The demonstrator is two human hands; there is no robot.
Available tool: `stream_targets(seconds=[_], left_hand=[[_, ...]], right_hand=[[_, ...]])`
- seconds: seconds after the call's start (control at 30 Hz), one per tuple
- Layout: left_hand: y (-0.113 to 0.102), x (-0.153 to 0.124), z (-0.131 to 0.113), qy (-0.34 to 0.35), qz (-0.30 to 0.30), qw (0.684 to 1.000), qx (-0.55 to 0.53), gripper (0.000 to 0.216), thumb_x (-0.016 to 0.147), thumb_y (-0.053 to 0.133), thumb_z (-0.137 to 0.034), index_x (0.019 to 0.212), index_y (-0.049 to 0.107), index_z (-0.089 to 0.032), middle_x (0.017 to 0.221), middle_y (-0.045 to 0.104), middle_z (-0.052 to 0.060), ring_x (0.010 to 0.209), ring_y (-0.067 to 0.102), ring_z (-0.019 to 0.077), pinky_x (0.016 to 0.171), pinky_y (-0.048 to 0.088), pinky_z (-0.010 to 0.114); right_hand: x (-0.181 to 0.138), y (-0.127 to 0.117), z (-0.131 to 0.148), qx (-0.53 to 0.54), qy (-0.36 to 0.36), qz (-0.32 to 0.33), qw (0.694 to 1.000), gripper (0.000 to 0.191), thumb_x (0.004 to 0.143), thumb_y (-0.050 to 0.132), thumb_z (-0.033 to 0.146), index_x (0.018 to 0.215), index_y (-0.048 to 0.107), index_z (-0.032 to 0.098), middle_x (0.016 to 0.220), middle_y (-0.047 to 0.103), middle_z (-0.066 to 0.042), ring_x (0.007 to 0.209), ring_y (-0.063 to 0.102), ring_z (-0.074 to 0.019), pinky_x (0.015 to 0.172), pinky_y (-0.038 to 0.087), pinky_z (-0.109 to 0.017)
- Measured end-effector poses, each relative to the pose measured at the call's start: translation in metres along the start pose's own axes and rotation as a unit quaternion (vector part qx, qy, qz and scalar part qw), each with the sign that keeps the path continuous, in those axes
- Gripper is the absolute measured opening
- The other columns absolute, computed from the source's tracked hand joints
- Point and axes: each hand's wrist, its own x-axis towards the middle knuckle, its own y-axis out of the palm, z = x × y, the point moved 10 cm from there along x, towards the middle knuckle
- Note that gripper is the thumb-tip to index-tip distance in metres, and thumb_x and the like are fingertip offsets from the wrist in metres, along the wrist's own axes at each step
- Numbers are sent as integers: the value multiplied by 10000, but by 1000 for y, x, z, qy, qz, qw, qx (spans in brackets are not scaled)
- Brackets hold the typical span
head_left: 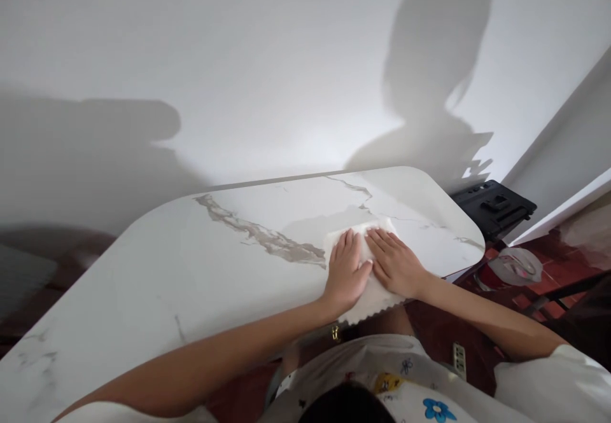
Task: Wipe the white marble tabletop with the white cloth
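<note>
A white cloth (pixel 377 299) with a scalloped edge lies spread on the white marble-patterned table (pixel 181 251), its near edge hanging over the table's front. My left hand (pixel 346 270) presses flat on the cloth's left part, fingers stretched out and pointing away from me. Beside it, my right hand (pixel 394 257) rests flat on the cloth's right part, fingers extended toward the upper left. The two thumbs nearly meet in the middle. Neither hand grips the cloth; both lie on top of it.
A white wall (pixel 267 79) with shadows on it stands behind the table. At the right end is a black case-like object (pixel 499 205). A translucent plastic bag (pixel 518 267) and a power strip (pixel 459 359) are lower down, near the red floor (pixel 558 283).
</note>
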Motion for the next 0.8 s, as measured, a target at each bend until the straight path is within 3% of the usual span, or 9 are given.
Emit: stream_targets(seconds=[0.1,0.2,0.33,0.47,0.6,0.8], left_hand=[[13,-13,-15,-12,42,999,-14,675,831,438,-338,1462,243,-195,1552,203,82,1436,133,258,1160,197,436],[28,-10,-35,-15,78,997,-25,688,845,416,-348,1474,204,-166,1558,157,92,1439,93,257,1163,182,428],[45,19,-62,-7,84,996,-35,688,839,414,-355,1461,210,-143,1548,186,124,1436,94,264,1161,171,442],[52,60,-76,-11,71,997,-27,657,837,398,-318,1435,249,-92,1532,220,165,1433,116,282,1160,159,469],[48,101,-65,-12,48,999,-6,606,846,368,-279,1408,292,-64,1519,255,179,1429,159,281,1164,164,458],[25,153,-26,37,-24,998,52,502,878,343,-246,1360,385,-116,1465,388,131,1394,270,270,1148,219,437]], right_hand=[[-20,-7,-4,21,-12,2,1000,547,938,332,295,1440,347,80,1476,344,-155,1395,241,-270,1117,291,-489],[-34,-12,-25,35,-12,5,999,547,942,349,310,1460,323,135,1480,347,-125,1392,249,-262,1112,299,-499],[-36,-15,-68,52,-11,6,999,536,951,361,343,1456,335,166,1478,355,-112,1375,292,-266,1104,310,-509],[-18,-13,-109,45,-7,2,999,531,949,358,359,1436,371,149,1458,390,-122,1360,329,-263,1107,304,-502],[17,-1,-137,7,19,23,1000,551,942,343,369,1427,379,107,1462,379,-140,1363,318,-278,1111,288,-492],[89,22,-152,-23,33,52,998,545,953,293,359,1430,365,106,1484,347,-127,1374,298,-271,1110,270,-460]])
